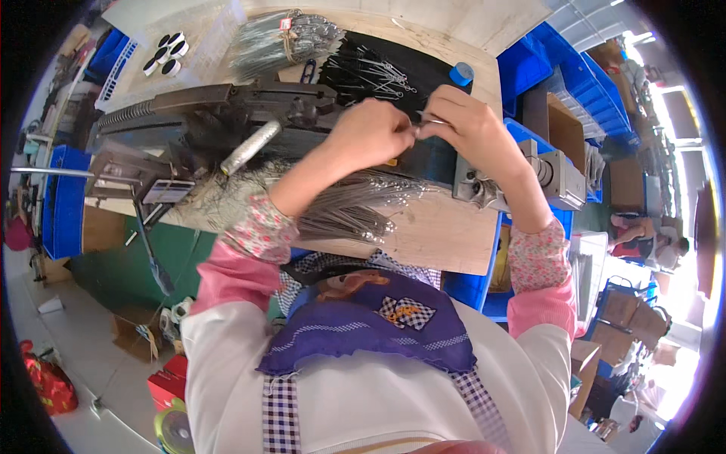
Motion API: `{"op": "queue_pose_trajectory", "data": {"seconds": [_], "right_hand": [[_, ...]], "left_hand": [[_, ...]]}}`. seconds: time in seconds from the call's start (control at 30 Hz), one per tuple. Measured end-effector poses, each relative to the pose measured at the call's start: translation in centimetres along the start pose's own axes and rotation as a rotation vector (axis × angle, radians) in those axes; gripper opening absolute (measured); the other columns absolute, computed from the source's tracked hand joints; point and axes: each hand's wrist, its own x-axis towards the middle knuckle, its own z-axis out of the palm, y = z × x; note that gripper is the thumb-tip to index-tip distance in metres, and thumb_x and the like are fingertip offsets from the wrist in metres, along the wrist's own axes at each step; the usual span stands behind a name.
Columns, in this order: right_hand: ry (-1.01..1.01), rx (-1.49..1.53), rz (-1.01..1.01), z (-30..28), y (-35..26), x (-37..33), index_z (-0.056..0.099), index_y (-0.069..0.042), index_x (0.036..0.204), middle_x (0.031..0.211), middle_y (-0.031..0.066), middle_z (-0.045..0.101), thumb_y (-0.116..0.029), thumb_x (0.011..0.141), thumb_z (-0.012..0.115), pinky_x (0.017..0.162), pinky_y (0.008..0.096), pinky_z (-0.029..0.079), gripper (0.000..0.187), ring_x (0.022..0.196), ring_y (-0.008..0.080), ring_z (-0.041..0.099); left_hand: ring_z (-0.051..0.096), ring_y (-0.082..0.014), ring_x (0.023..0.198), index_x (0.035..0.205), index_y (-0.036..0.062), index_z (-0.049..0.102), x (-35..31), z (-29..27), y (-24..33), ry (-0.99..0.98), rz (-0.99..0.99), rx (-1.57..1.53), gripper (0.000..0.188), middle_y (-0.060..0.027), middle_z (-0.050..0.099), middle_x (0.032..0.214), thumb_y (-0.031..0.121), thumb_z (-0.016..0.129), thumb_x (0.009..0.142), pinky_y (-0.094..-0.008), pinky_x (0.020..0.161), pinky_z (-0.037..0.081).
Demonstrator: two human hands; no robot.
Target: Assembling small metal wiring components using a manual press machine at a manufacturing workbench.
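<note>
My left hand point(370, 134) and my right hand point(467, 125) meet above the workbench, their fingertips pinched close together. What the left fingers grip is too small to make out. A thin silvery piece point(434, 119) shows at the right fingers; its kind is unclear. Below my left hand, a bundle of thin metal wires with looped ends point(355, 216) lies on the wood. Beyond the hands, more looped wires point(382, 76) are spread on a black cloth point(336, 76). A blue tape roll point(461, 73) stands just past my right hand.
A long dark metal machine point(197, 106) spans the bench's left, with a silvery wrapped handle point(251, 147). Behind it are a white crate point(204, 57) holding several spools and a tied wire bundle point(287, 45). A metal fixture point(560, 180) and blue bins point(590, 91) stand right.
</note>
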Motion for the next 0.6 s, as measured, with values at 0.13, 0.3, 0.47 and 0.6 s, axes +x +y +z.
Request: {"op": "queue_pose_trajectory", "data": {"seconds": [0.13,0.3,0.47,0.6], "right_hand": [[0.087,-0.146,-0.126,2.3,-0.2,2.5,0.062,-0.007,0.088,0.075,0.0094,0.059,-0.015,0.075,0.069,0.068,0.0365,0.051,0.016,0.077,0.0297,0.061],[0.186,0.082,-0.181,4.4,-1.2,4.3,0.065,-0.006,0.086,0.079,0.0105,0.065,-0.015,0.078,0.069,0.069,0.0375,0.053,0.013,0.077,0.0297,0.064],[0.232,0.226,-0.027,6.1,-0.9,4.9,0.068,-0.001,0.091,0.086,0.0120,0.068,-0.015,0.083,0.067,0.073,0.0366,0.052,0.016,0.077,0.0315,0.064],[0.167,0.176,-0.006,7.1,-0.1,5.7,0.068,-0.001,0.087,0.084,0.0137,0.067,-0.021,0.081,0.067,0.075,0.0390,0.052,0.021,0.079,0.0324,0.064]], "left_hand": [[0.067,-0.0243,0.073,0.081,0.0110,0.071,-1.4,-4.8,0.9,0.114,0.157,0.632,0.016,-0.0062,0.068,0.078,0.026,0.066,0.081,-0.0381,0.058,0.052],[0.063,-0.0209,0.076,0.083,0.0099,0.069,-5.0,-6.4,-0.6,0.314,0.367,0.760,0.016,-0.0010,0.061,0.077,0.006,0.064,0.068,-0.0324,0.062,0.051],[0.060,-0.0173,0.061,0.093,-0.0022,0.064,-11.2,-0.7,0.0,0.953,-0.056,-0.289,0.008,-0.0104,0.064,0.082,0.001,0.057,0.091,-0.0261,0.057,0.049],[0.041,-0.0101,0.044,0.092,-0.0009,0.061,-11.6,0.3,-2.6,0.300,-0.611,-1.539,0.055,-0.0038,0.050,0.059,0.047,0.034,0.101,-0.0206,0.041,0.032]]}}
